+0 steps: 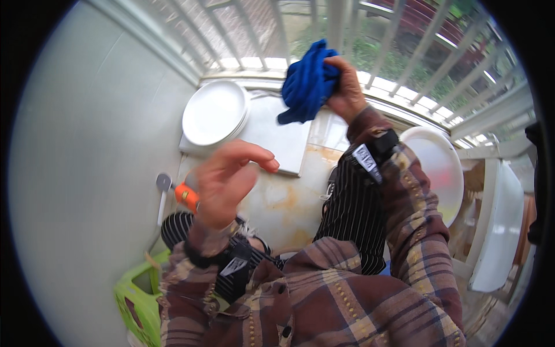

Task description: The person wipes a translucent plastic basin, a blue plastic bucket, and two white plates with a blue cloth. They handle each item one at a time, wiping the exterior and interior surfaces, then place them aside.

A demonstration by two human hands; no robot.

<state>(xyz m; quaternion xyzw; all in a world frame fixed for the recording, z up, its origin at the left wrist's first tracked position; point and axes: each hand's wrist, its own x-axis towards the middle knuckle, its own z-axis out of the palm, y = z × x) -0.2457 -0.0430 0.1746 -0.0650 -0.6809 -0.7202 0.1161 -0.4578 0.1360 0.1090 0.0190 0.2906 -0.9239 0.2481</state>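
we are clenching the blue cloth (306,81) in our right hand (347,87), left hand (228,179) fingers loosely apart; swinging it carelessly risks knocking the stacked white plates (214,113).

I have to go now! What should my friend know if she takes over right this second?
Right hand: raised by the window bars, gripping a bunched blue cloth.
Left hand: open, empty, blurred, held above the counter.
White plates: stacked on a white board at the back left.
Another plate: lies to the right.
Done: cloth is in hand.
Left: the cloth touches no plate yet.
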